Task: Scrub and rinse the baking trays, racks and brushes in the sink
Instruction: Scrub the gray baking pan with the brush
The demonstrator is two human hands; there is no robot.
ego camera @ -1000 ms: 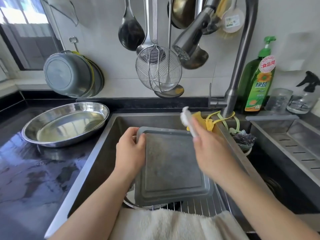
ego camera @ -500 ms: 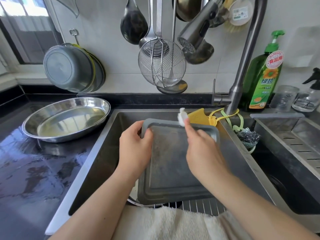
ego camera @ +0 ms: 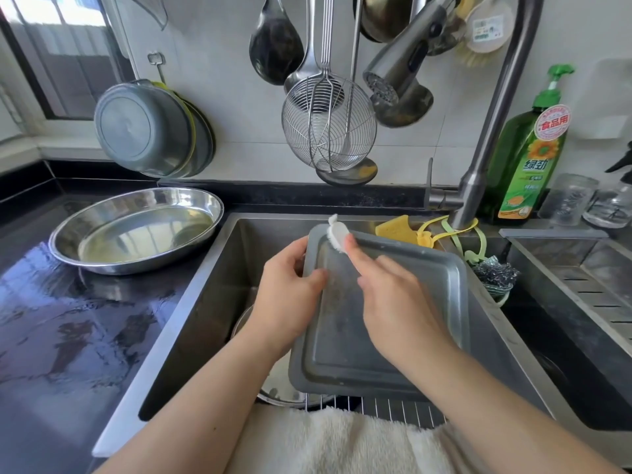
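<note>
1. Gripping the grey baking tray (ego camera: pixel 393 323) w/ our left hand (ego camera: pixel 287 299): thumb lies over the tray's face near its left rim, other fingers curl round that edge behind it.
2. Tray sits tilted over the sink (ego camera: pixel 212 302), far edge raised toward the wall, near edge low above the wire rack (ego camera: pixel 393 407) at the sink's front.
3. Our right hand (ego camera: pixel 396 299) reaches across the tray from the right, forearm running up from the lower right corner, knuckles up, fingers pointing to the tray's far-left corner.
4. Right fingers pinch a small white scrubbing pad (ego camera: pixel 337 236), narrow grip; pad meets the tray's far-left rim. Can't tell exactly what the pad is made of.
5. Left forearm comes in from the bottom left, wrist bent slightly toward the tray.
6. Under the tray, a round steel dish (ego camera: pixel 284 391) shows partly, low in the sink.
7. White towel (ego camera: pixel 325 443) drapes over the sink's front edge, btw our two forearms.
8. Behind the tray: yellow sponge (ego camera: pixel 396 229) on the sink's back ledge, steel wool (ego camera: pixel 496 275) just right of the tray.
9. Faucet head (ego camera: pixel 400 71) hangs above, pointing down-left; no water visible from it.
10. Oval steel pan (ego camera: pixel 136 230) rests on the wet black counter (ego camera: pixel 68 336), left of the sink.
11. Green soap bottle (ego camera: pixel 526 155) stands right of the faucet pipe.
</note>
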